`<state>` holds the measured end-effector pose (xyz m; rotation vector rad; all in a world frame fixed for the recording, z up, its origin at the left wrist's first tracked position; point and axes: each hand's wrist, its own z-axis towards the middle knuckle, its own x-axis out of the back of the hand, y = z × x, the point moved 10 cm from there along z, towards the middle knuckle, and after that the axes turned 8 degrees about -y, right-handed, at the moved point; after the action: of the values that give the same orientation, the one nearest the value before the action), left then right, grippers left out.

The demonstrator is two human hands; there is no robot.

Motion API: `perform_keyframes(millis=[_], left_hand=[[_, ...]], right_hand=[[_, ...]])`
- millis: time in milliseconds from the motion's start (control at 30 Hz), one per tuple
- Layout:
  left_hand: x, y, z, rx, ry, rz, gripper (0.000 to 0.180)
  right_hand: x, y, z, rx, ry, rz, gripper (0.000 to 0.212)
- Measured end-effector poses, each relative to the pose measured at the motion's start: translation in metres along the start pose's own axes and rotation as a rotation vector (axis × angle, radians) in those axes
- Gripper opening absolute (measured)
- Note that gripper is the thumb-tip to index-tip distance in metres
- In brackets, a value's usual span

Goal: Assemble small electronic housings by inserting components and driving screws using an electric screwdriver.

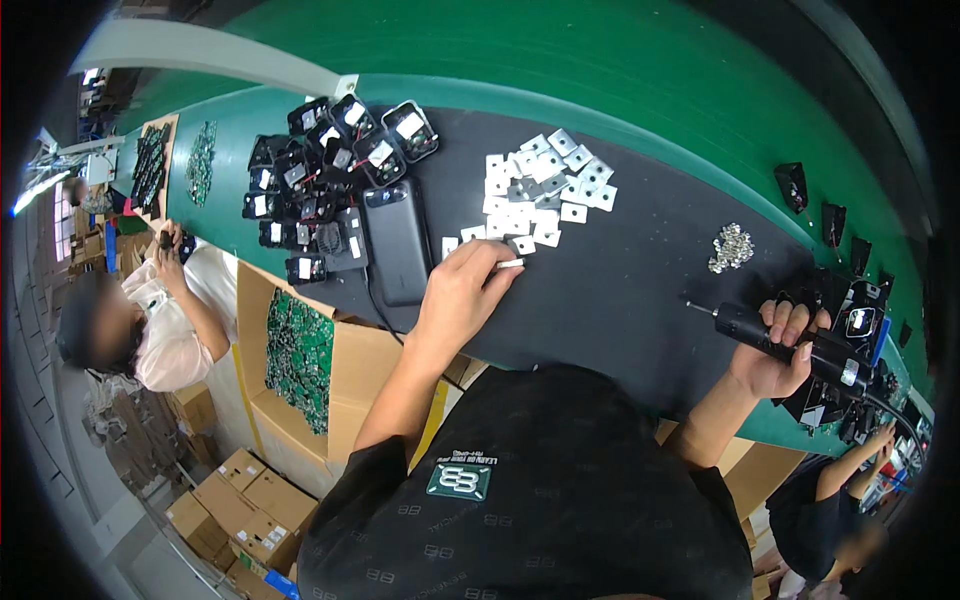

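Observation:
My left hand (462, 292) is closed in a pinch on a small white plate (511, 263), seen edge-on at the fingertips. Just beyond it lies a loose pile of square white and silver plates (545, 180), many with a dark hole in the middle. At the right, my right hand (775, 350) is wrapped around a black electric screwdriver (742, 323), whose thin metal bit points left over the dark mat. Beyond that bit sits a small heap of shiny screws (731, 248). A black power bank (396, 235) lies left of my left hand.
Black open housings (330, 150) crowd the mat's left. More black parts (860, 320) and cables are at the right. An open carton of green circuit boards (299, 362) stands below the bench's left edge. One co-worker (175, 330) is at the left, another (820, 520) lower right.

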<state>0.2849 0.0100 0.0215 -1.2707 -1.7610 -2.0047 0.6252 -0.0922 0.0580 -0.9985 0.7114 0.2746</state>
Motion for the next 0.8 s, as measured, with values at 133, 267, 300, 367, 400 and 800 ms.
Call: perform_keyframes(millis=[133,267,300,367,400,800], left_hand=[[-0.016,0.019,0.006,-0.045,-0.096,-0.045,0.015],[-0.037,0.021,0.007,-0.023,-0.175,0.048,0.013],[-0.04,0.023,0.009,-0.019,-0.192,0.087,0.013],[-0.045,0.038,0.02,-0.06,-0.228,0.163,0.012],[-0.047,0.05,0.025,-0.124,-0.23,0.164,0.013],[-0.118,0.196,0.146,-0.546,0.006,-0.117,0.015]], right_hand=[[0.0,-0.003,-0.01,0.016,0.048,-0.016,0.036],[-0.005,0.006,-0.023,-0.003,0.107,-0.032,0.041],[-0.006,0.009,-0.026,-0.018,0.103,-0.015,0.042],[-0.008,0.013,-0.032,-0.048,0.106,-0.001,0.042],[-0.01,0.014,-0.034,-0.077,0.104,0.007,0.041],[-0.024,-0.013,-0.053,-0.167,-0.065,0.059,0.039]])
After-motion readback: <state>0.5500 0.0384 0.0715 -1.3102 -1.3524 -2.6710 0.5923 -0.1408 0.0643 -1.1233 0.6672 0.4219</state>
